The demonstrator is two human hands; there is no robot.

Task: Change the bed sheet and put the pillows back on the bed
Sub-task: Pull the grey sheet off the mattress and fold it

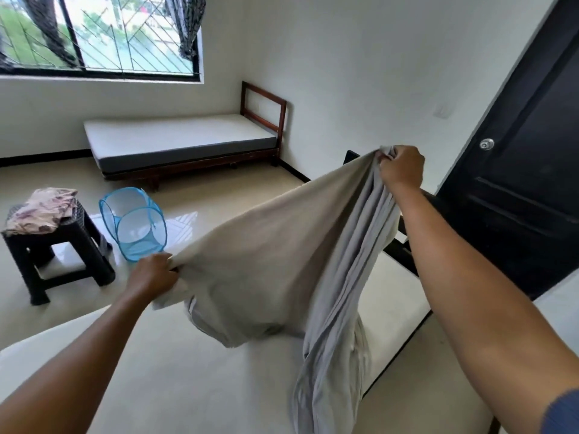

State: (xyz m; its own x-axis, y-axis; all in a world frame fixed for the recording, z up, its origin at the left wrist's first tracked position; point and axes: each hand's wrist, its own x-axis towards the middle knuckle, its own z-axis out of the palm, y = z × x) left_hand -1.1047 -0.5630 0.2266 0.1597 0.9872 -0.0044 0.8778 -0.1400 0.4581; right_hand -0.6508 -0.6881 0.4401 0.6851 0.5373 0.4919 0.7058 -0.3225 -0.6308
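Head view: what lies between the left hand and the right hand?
The grey sheet stretches between them in the head view: the left hand grips one edge low, the right hand grips a bunched part higher up.

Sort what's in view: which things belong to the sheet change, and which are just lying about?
Job:
- grey sheet, gripped by left hand and right hand
- bare mattress beneath it
- likely also: blue mesh hamper, floral cloth

Lying about:
- black stool under that cloth
- far bed
- black door

No pillows in view.
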